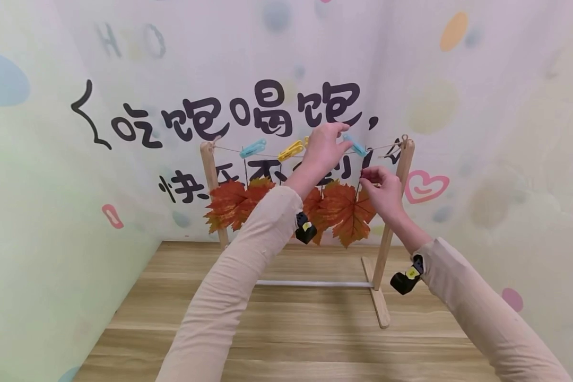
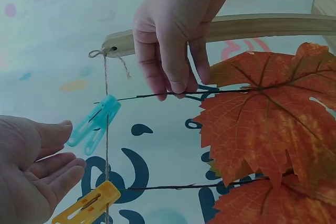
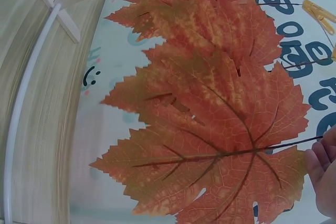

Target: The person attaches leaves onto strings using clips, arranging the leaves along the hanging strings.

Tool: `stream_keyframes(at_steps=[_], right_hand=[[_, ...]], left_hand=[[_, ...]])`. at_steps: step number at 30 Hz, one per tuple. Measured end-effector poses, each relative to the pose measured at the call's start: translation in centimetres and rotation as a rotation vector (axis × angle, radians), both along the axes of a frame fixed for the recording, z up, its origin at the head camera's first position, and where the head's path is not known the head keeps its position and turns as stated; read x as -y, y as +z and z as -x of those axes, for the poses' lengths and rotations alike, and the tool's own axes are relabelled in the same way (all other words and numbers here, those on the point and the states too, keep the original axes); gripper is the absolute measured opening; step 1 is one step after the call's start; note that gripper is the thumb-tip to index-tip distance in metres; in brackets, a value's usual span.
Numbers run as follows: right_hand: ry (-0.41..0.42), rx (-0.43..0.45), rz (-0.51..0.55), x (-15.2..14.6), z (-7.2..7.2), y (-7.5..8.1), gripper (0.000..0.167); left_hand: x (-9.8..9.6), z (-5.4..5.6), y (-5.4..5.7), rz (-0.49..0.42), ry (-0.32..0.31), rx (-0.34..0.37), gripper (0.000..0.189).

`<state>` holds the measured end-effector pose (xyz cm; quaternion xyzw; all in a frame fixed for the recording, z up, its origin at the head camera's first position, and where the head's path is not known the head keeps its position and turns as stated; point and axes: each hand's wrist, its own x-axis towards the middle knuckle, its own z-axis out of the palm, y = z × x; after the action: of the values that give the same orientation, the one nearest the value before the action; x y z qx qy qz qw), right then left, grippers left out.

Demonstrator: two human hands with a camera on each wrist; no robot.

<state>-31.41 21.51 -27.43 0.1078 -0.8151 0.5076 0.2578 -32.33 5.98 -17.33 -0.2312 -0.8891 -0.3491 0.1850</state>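
My left hand (image 1: 322, 151) is beside a blue clothespin (image 1: 355, 146) on a string (image 1: 226, 150). In the left wrist view, its thumb and fingers are spread, thumb tip right at the handles of the clip, which bites the string and the tip of a thin dark stem (image 2: 137, 97). Lower on that stem, my right hand (image 1: 384, 192) pinches it between thumb and fingers. From the stem hangs an orange-red artificial maple leaf (image 1: 350, 212), filling much of the right wrist view (image 3: 231, 166). My right hand shows only at that view's right edge.
A wooden stand has two posts, the right post (image 1: 392, 217) tied with string, and a white crossbar (image 1: 315, 284) low between them. Another blue clothespin (image 1: 253, 148) and a yellow clothespin (image 1: 291, 150) hold more leaves (image 1: 231, 204). Behind is a printed cloth (image 1: 286, 48); below, a wooden tabletop (image 1: 286, 339).
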Motion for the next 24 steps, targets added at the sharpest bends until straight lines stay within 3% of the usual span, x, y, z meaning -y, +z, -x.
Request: stream_keyframes(at_steps=[7,15,24], right_hand=[[0.007,-0.041,-0.003,-0.3,-0.3,0.1,0.024],[0.003,-0.052,-0.009,-1.3,-1.0,0.0,0.026],[0.022,-0.054,-0.057,-2.5,-2.1,-0.7,0.024]], left_hand=[[0.6,-0.4,-0.1,-0.027,-0.016,-0.018,0.038],[1.9,-1.6,-0.4,-0.118,-0.121,-0.065,0.034],[3.8,-3.1,-1.7,-0.091,-0.177,-0.124,0.034]])
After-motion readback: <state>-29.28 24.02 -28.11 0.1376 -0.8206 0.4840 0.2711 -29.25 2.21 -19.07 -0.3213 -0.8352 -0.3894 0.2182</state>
